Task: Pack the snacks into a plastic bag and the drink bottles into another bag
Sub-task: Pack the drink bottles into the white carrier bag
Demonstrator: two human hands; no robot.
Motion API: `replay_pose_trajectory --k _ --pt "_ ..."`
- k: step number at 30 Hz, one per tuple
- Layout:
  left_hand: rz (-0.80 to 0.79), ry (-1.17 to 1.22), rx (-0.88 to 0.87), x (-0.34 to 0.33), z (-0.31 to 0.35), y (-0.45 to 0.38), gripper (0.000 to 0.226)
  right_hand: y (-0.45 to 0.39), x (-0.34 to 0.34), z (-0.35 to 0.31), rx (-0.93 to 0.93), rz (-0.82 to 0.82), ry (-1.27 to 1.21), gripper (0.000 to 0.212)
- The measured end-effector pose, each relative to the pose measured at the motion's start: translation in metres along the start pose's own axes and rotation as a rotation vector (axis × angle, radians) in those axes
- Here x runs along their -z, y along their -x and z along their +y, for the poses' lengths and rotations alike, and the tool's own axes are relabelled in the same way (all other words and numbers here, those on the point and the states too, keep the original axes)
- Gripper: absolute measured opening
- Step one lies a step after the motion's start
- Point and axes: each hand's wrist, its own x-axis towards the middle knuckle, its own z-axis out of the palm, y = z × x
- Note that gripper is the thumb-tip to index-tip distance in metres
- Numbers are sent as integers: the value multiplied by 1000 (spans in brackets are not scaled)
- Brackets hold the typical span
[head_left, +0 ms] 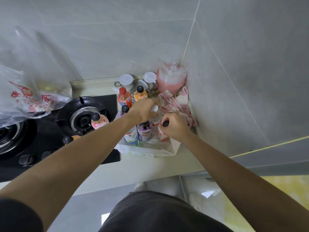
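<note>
**Bottles going into the white bag**

Nearest, the white plastic bag [150, 152] sits open on the surface [142, 169], with several bottles upright inside so more can fit. The right hand [175, 126] curls round the black cap of a bottle [161, 133] at the bag's right side, probably settling it in. Just beyond, the left hand [144, 109] closes on a white-capped bottle [154, 108]. On the stove [50, 131] lie a pink bottle [99, 122] and another, unpacked; red [124, 97] and orange [140, 94] bottles wait farther back. A printed bag [25, 97] lies far left.
</note>
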Motion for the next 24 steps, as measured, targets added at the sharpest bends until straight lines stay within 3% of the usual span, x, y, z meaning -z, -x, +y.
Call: replay_pose_trajectory --k 18,24 --pt "58 36 17 -10 -4 18 23 12 -6 9 27 -30 -212 25" --pt "94 34 58 -8 5 33 33 17 -3 16 -13 -59 -247 30"
